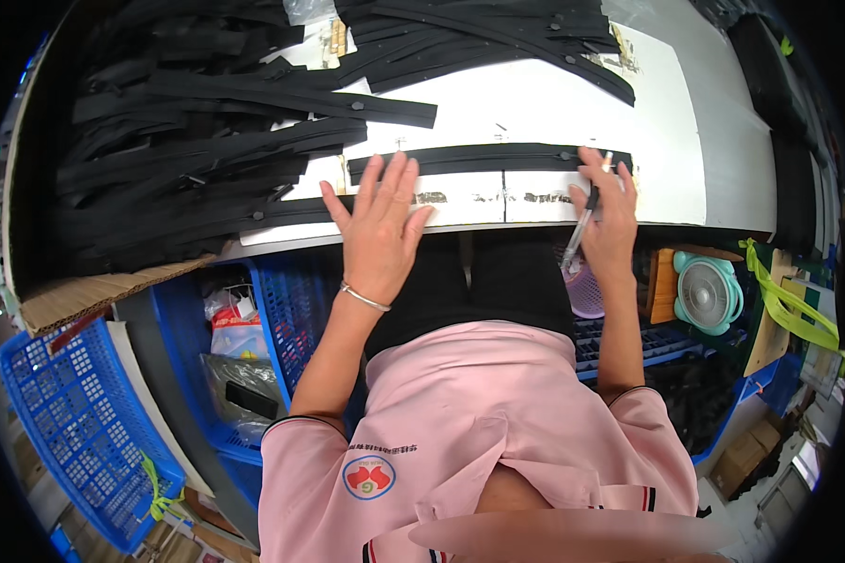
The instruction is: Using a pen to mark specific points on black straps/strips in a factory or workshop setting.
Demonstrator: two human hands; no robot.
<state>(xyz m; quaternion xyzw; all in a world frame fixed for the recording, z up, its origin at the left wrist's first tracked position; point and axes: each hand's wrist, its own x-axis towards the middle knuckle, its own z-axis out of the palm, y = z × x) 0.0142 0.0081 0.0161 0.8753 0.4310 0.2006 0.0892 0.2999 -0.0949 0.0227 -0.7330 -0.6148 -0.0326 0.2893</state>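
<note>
A long black fabric strip (pixel 479 158) lies straight across a white board (pixel 667 141), with a small dark round piece near its right end. My left hand (pixel 382 225) is flat with fingers spread, its fingertips at the strip's left end. At the right end, the fingertips of my right hand (pixel 612 220) touch the strip, while a clear-barrelled pen (pixel 580 233) is held in that hand. Beside my left hand, another black strip (pixel 296 214) runs out of a big heap of black strips (pixel 160 169). Dark marks and a thin line show on the board below the strip.
More black strips (pixel 479 38) are piled at the far side of the board. Blue baskets (pixel 84 413) stand at lower left, one holding plastic bags and a dark phone-like object (pixel 251 399). A turquoise fan (pixel 709 293) and a purple basket (pixel 587 289) are at the right under the table edge.
</note>
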